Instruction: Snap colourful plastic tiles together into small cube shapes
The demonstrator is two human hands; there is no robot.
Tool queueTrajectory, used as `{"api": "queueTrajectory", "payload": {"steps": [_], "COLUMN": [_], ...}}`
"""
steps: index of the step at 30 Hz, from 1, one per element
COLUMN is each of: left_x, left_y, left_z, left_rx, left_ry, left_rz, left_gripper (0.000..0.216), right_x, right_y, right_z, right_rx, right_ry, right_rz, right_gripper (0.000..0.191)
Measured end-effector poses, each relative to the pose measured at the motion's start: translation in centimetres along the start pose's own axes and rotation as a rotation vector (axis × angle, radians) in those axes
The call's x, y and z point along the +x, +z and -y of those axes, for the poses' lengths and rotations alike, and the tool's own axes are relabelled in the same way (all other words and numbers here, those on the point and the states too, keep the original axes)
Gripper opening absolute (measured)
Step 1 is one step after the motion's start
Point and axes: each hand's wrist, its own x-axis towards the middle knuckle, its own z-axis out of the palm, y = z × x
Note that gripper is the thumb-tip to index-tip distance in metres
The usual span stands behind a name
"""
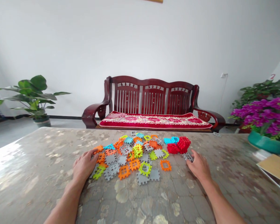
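A heap of flat plastic building tiles [135,155] in orange, grey, green and blue lies spread on the patterned table [154,199]. A red assembled block [180,145] sits at the heap's right end, with a blue piece [171,140] behind it. My left hand [84,166] rests palm down at the heap's left edge, fingers spread over grey and orange tiles. My right hand [199,166] lies at the right edge, fingertips on a grey tile [188,156] just below the red block. Neither hand lifts anything.
A dark red wooden bench [151,99] with a red cushion stands behind the table. A leafy potted plant [34,96] is at the back left. A teal pot of purple flowers [268,124] and a brown envelope [276,168] occupy the table's right side.
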Motion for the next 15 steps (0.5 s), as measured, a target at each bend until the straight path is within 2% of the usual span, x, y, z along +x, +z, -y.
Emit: {"api": "queueTrajectory", "payload": {"steps": [7,15], "left_x": [0.11,0.08], "left_y": [0.29,-0.21], "left_z": [0.2,-0.08], "left_rx": [-0.005,0.002], "left_ry": [0.0,-0.007], "left_rz": [-0.005,0.022], "left_gripper": [0.048,0.049], "right_x": [-0.04,0.12], "right_y": [-0.28,-0.65], "right_z": [0.07,0.02], "right_rx": [-0.025,-0.075], "right_ry": [0.002,0.08], "right_rz": [0.006,0.033], "right_gripper": [0.052,0.053]}}
